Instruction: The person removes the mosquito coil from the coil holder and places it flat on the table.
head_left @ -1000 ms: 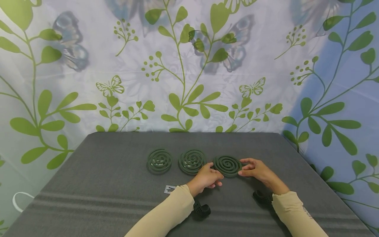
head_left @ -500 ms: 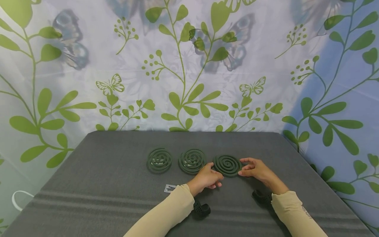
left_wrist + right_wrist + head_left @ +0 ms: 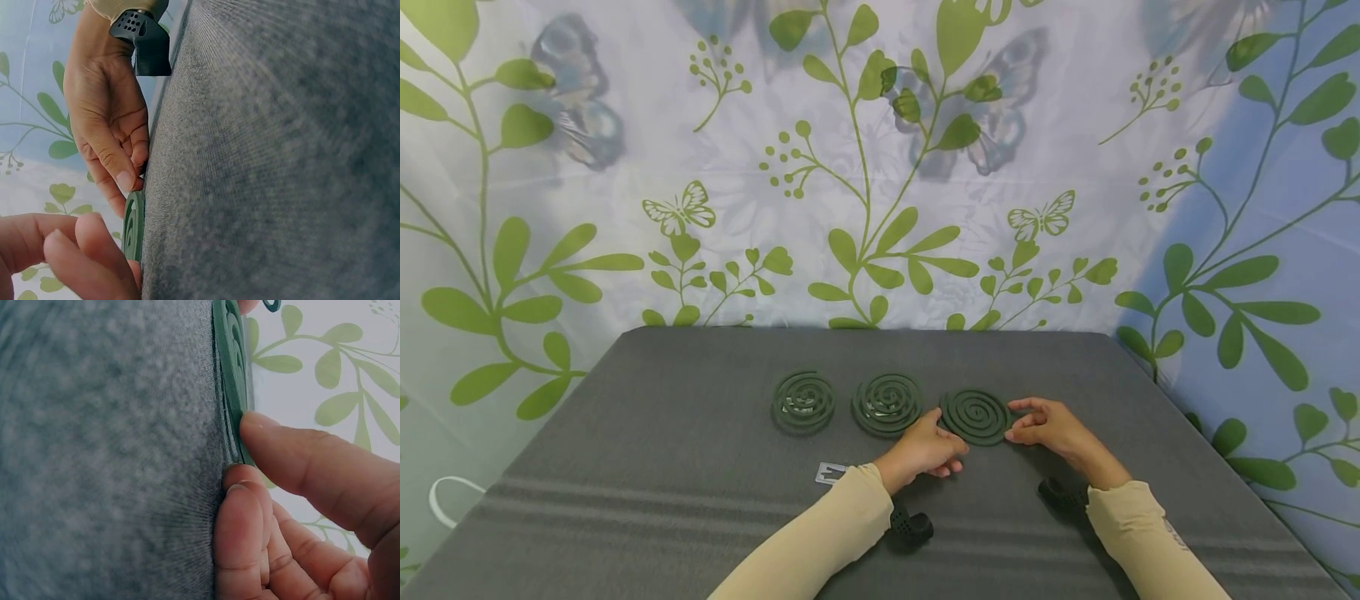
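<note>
A dark green mosquito coil (image 3: 976, 417) lies at the right end of a row of three, on the grey cloth. My left hand (image 3: 925, 450) holds its near left edge between thumb and fingers. On the opposite side, my right hand (image 3: 1052, 433) pinches the rim. Close up in the right wrist view, the thumb (image 3: 294, 456) presses the coil's edge, with curled fingers beside it. The middle coil (image 3: 886, 406) is just left of my left hand. The left coil (image 3: 802, 403) lies farther off; silvery pieces show through both of these.
A small flat metal piece with a cutout (image 3: 830, 473) lies by my left sleeve, partly hidden. Black perforated wrist mounts (image 3: 912, 529) sit under both forearms. The grey table (image 3: 662, 417) reaches back to a leaf-and-butterfly curtain (image 3: 880, 167). A white loop (image 3: 445, 500) hangs at the left.
Both hands keep their places at the right coil. The head view has tilted very slightly, so the coils and curtain sit a little higher in it.
</note>
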{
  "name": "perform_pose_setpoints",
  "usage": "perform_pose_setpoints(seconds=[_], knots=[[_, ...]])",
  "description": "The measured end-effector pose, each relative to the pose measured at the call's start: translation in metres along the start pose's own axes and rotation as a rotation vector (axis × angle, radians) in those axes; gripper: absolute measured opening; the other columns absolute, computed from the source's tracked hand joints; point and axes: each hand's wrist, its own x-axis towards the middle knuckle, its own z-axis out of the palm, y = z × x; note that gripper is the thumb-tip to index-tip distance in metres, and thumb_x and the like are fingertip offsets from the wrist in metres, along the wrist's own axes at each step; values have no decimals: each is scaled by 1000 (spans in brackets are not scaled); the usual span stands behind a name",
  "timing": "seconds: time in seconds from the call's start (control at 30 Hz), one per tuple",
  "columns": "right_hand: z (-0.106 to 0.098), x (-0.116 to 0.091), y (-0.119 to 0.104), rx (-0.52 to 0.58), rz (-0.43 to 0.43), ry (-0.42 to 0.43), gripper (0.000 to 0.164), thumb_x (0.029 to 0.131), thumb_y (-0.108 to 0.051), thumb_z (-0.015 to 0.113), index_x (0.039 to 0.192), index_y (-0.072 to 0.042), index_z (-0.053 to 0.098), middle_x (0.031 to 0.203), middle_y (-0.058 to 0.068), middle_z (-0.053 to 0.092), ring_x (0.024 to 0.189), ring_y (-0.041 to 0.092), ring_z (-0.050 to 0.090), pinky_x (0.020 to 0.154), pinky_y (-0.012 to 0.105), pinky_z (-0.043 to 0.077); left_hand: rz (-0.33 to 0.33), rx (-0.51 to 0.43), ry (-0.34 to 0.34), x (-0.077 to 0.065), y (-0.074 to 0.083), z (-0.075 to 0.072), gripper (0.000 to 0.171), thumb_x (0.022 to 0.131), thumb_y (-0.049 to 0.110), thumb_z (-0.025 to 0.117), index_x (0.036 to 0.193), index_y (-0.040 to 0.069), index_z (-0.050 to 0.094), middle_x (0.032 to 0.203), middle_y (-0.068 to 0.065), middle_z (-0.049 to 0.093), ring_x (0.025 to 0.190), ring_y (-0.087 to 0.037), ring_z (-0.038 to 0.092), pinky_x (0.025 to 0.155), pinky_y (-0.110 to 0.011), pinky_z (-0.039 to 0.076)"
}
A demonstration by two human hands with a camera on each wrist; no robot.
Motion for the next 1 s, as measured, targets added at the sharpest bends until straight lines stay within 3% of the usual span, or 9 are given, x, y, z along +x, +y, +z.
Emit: perform_pose_setpoints(seconds=[0.33,0.57,0.83,1.0], knots=[[-2,2,4,32,12,21,62,97,0,77,146,21,47,90,2,72,84,14,70,77,28,60,21,-67,-13,0,1,1,89,97,1,77,170,3,26,93,-5,71,62,-9,62,55,-19,53],[-4,3,4,55,6,30,58,100,-2,75,147,20,48,91,1,70,84,11,68,76,27,60,78,-44,-24,-2,4,-1,81,96,1,77,166,2,36,94,-3,70,68,-12,66,62,-25,59],[-4,4,1,121,9,21,56,103,2,71,148,21,45,96,1,72,87,9,71,74,27,61,156,23,-111,-6,17,-13,75,100,9,76,165,2,40,109,-3,72,86,-14,70,87,-38,62],[-4,3,-2,120,12,14,55,103,0,71,149,20,46,104,6,73,91,11,71,76,30,62,189,80,-192,-8,25,-20,67,103,14,75,163,5,45,120,-3,72,98,-15,71,89,-37,58]])
